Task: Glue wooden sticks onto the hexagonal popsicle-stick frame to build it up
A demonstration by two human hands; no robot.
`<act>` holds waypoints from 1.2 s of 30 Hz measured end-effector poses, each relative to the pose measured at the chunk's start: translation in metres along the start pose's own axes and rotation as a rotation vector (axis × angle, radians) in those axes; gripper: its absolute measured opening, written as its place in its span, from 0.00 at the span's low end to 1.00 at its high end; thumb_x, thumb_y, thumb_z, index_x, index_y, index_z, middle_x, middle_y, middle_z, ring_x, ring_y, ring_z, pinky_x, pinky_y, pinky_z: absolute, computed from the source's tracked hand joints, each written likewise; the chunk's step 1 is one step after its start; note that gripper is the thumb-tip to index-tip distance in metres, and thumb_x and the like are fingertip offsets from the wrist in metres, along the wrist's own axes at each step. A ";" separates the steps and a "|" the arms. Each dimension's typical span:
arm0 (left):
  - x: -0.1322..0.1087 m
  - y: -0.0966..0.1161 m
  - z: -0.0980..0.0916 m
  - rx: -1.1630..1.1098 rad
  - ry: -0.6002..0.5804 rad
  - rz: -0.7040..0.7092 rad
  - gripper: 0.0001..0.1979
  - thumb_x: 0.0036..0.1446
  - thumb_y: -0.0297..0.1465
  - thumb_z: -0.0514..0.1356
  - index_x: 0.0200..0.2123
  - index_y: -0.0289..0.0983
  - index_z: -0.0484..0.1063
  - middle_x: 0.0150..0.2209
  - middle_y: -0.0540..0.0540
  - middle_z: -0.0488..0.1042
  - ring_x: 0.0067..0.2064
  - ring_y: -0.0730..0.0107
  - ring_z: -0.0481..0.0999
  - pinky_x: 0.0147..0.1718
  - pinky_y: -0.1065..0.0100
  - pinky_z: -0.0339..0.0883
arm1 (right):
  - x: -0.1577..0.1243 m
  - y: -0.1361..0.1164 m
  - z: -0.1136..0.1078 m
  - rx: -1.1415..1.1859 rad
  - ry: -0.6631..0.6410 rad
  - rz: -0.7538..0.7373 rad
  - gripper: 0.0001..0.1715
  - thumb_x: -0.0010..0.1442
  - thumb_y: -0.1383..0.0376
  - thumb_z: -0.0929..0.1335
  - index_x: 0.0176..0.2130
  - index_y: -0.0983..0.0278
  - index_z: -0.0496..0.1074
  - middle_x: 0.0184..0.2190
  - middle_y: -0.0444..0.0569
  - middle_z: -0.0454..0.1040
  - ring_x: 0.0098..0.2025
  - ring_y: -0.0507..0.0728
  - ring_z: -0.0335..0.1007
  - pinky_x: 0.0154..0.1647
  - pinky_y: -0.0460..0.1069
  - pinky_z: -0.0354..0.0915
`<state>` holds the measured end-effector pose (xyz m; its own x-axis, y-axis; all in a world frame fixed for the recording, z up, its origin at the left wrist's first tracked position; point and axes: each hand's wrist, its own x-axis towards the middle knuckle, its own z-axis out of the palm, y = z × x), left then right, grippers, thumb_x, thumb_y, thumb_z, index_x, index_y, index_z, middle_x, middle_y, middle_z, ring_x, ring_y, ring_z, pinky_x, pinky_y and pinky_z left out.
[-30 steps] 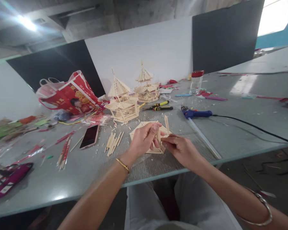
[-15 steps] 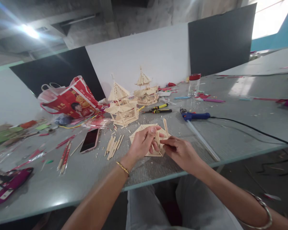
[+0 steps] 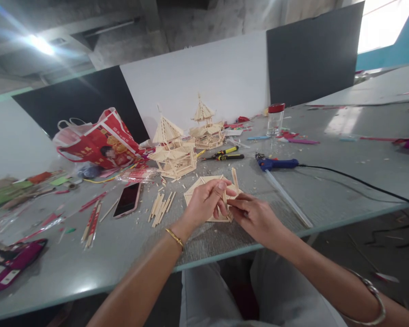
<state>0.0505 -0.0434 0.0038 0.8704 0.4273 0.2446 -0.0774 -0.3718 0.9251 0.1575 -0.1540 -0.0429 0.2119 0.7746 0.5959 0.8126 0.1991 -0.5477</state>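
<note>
In front of me a flat, many-sided base of pale wooden sticks lies near the table's front edge, partly hidden by my hands. A short upright post of sticks stands on its far right side. My left hand is over the base, thumb and fingers closed around a short wooden stick held roughly upright. From the right, my right hand reaches in with fingers pinched together close to that stick; what lies between its fingertips is hidden. Loose wooden sticks lie left of the base.
Two stick-built pagodas stand behind the base. Pliers, a blue glue gun with a glue stick, and a lidded jar lie or stand to the right. At left are a phone and a red bag.
My right hand has shifted slightly at the fingertips, closer in to the stick and base. My left hand stays almost where it was.
</note>
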 end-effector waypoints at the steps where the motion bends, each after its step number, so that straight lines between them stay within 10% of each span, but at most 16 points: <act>1: 0.000 0.000 0.000 -0.005 -0.003 0.000 0.25 0.57 0.46 0.50 0.46 0.31 0.67 0.38 0.38 0.76 0.18 0.78 0.71 0.11 0.78 0.61 | 0.000 0.000 0.000 0.008 -0.006 -0.002 0.14 0.59 0.69 0.60 0.30 0.62 0.73 0.32 0.50 0.73 0.36 0.54 0.69 0.37 0.47 0.62; 36: -0.001 -0.001 0.002 0.008 -0.028 -0.044 0.23 0.58 0.48 0.48 0.30 0.34 0.67 0.13 0.53 0.65 0.13 0.79 0.63 0.11 0.78 0.58 | 0.005 0.001 -0.001 0.051 -0.092 0.035 0.15 0.60 0.69 0.60 0.32 0.63 0.75 0.32 0.49 0.74 0.35 0.53 0.69 0.37 0.47 0.61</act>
<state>0.0510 -0.0452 0.0018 0.8860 0.4205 0.1954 -0.0349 -0.3598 0.9324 0.1595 -0.1502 -0.0398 0.1870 0.8327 0.5212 0.7764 0.1997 -0.5977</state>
